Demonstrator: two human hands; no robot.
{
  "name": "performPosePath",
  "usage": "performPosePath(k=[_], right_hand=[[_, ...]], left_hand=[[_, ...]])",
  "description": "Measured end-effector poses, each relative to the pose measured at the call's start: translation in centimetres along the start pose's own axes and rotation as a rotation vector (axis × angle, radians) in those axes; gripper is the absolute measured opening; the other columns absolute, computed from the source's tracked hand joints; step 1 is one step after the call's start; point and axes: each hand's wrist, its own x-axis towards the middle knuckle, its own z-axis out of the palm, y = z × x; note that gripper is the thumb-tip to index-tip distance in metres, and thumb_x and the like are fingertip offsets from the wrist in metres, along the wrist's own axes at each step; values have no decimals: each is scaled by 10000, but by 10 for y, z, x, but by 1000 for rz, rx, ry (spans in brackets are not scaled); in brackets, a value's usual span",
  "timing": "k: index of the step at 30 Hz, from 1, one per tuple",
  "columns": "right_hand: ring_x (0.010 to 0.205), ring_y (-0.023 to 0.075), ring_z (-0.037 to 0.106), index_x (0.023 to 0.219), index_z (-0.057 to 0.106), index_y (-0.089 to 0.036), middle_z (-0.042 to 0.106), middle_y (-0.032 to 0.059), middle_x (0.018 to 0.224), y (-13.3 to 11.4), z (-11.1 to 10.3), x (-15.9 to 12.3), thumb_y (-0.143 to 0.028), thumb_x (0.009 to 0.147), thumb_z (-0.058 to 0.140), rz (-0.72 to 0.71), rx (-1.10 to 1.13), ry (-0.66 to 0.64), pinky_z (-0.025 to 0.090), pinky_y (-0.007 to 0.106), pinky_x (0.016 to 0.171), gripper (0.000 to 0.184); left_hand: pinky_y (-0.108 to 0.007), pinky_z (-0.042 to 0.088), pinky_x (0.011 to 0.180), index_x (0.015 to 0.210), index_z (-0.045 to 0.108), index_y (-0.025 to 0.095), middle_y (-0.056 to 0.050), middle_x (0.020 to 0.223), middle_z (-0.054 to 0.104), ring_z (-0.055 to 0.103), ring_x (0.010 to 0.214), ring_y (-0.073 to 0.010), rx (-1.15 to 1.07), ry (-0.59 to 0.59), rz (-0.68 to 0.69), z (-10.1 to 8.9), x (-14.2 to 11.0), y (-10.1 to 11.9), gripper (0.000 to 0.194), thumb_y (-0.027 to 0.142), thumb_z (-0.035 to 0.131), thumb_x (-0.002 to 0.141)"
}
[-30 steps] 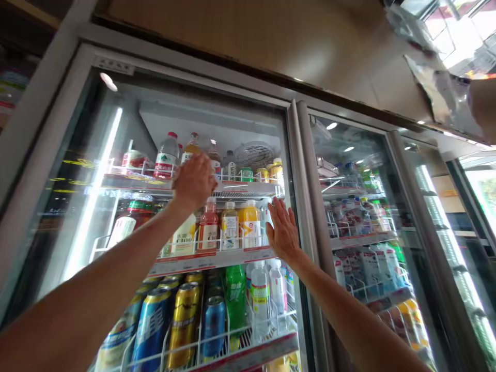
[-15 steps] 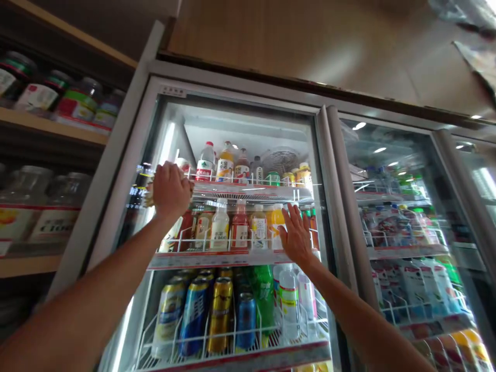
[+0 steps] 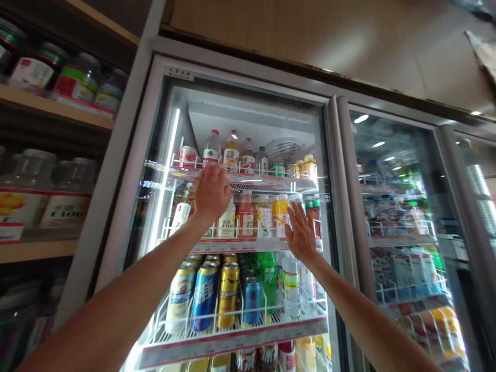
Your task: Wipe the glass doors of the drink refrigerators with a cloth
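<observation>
My left hand (image 3: 212,192) presses a crumpled tan cloth (image 3: 194,187) against the glass door (image 3: 251,111) of an upright drinks fridge. Most of the cloth is hidden behind the hand; only its edges show. Lower and to the right, my right hand (image 3: 301,232) lies with fingers stretched on the same pane, holding nothing. Through the glass, bottles (image 3: 231,152) line the top shelf, and juice bottles (image 3: 245,214) stand on the middle shelf between my hands. Below them are tall cans (image 3: 228,294) in wire dividers.
A second glass door (image 3: 391,170) is on the right, beyond the grey door frame (image 3: 349,206). Wooden shelves (image 3: 50,108) with bottles and jars stand on the left. A wood-toned panel (image 3: 290,36) spans above the fridge.
My left hand has moved right across the glass with the cloth, from the door's left side toward the middle. My right hand stays on the pane. The view has shifted slightly.
</observation>
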Motion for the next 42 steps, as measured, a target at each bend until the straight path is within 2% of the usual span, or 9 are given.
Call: performPosePath(k=[4, 10, 18, 22, 29, 32, 36, 39, 42], right_hand=[[1363, 221, 204, 1390, 247, -213, 310, 96, 1446, 8, -6, -5, -247, 889, 347, 4, -48, -9, 214, 498, 1083, 512], [1365, 230, 197, 1415, 171, -246, 292, 85, 1455, 38, -30, -18, -251, 895, 331, 32, -114, -18, 261, 504, 1057, 544], [1362, 229, 207, 1415, 172, -234, 283, 89, 1459, 62, -63, -44, -233, 892, 337, 3, -147, -80, 259, 507, 1063, 549], [1357, 233, 223, 1409, 197, -215, 294, 106, 1452, 85, -86, -60, -217, 880, 353, -16, -180, -118, 258, 509, 1066, 551], [1365, 221, 200, 1413, 165, -230, 278, 97, 1458, 119, -124, -85, -178, 867, 350, 3, -224, -127, 259, 490, 1074, 579], [1367, 223, 193, 1408, 176, -224, 287, 104, 1453, 129, -134, -96, -174, 864, 356, 4, -237, -157, 255, 495, 1073, 576], [1366, 223, 196, 1397, 205, -212, 285, 111, 1453, 137, -142, -103, -162, 858, 359, 1, -234, -183, 261, 493, 1070, 563], [1365, 224, 201, 1388, 235, -213, 299, 107, 1448, 138, -146, -100, -171, 858, 361, -14, -221, -187, 258, 492, 1073, 546], [1364, 227, 202, 1390, 235, -217, 299, 104, 1448, 134, -148, -91, -180, 857, 369, -40, -199, -172, 257, 493, 1076, 551]], left_hand=[[-378, 320, 1073, 1239, 468, 179, -34, 1343, 465, 330, 1302, -182, -79, -127, 334, 12, -7, 19, 445, 330, 395, 827], [-517, 210, 1100, 1315, 361, 125, -87, 1461, 260, 146, 1364, -279, -73, 99, 16, 7, 27, -21, 473, 286, 306, 873], [-456, 283, 1070, 1244, 466, 128, -94, 1398, 383, 261, 1331, -264, -188, -96, 358, 59, -14, 138, 428, 242, 417, 835], [-410, 307, 1058, 1243, 472, 171, -73, 1373, 424, 325, 1304, -230, -266, -190, 663, 72, -7, 170, 424, 223, 446, 823], [-508, 232, 1074, 1331, 295, 30, -209, 1410, 312, 183, 1355, -272, -287, -72, 255, 110, 69, 216, 519, 184, 363, 839], [-463, 253, 1080, 1309, 353, 62, -172, 1398, 355, 232, 1341, -255, -319, -121, 333, 121, 39, 268, 492, 175, 371, 831], [-431, 307, 1055, 1266, 423, 60, -170, 1372, 394, 311, 1309, -242, -342, -189, 455, 114, -44, 320, 446, 139, 355, 832], [-391, 333, 1042, 1234, 467, 86, -144, 1353, 430, 357, 1286, -225, -361, -218, 573, 103, -81, 318, 425, 174, 418, 821], [-334, 364, 1021, 1207, 500, 159, -81, 1325, 481, 404, 1255, -187, -371, -230, 653, 97, -65, 290, 417, 220, 483, 795]])
